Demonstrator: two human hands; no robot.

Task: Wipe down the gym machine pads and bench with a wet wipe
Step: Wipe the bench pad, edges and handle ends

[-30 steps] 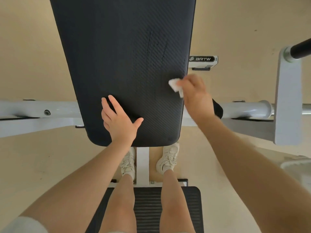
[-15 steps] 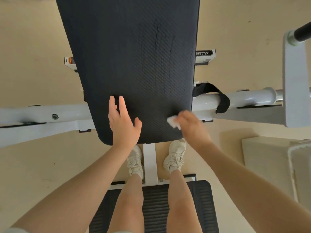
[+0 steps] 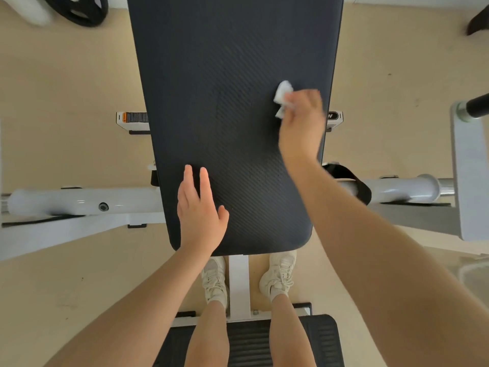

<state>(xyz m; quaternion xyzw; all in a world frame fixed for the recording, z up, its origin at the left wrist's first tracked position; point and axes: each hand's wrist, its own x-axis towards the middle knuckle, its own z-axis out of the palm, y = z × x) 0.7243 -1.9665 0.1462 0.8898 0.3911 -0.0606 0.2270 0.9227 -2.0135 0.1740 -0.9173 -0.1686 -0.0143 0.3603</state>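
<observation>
A long black textured bench pad (image 3: 227, 75) runs away from me down the middle of the view. My right hand (image 3: 301, 123) is blurred and presses a crumpled white wet wipe (image 3: 282, 98) onto the pad's right side, about halfway up. My left hand (image 3: 199, 210) lies flat on the pad near its front left corner, fingers spread, holding nothing.
White frame tubes (image 3: 79, 202) cross under the pad left and right, with a black strap (image 3: 349, 181) on the right one. A white upright (image 3: 468, 176) with a black bar stands at the right. A black weight plate (image 3: 79, 9) lies top left. A black seat pad (image 3: 251, 343) and my legs are below.
My right hand swept the wipe from the pad's front right corner up along its right side. The left hand stayed planted. The view tilted, showing more of the pad's far end.
</observation>
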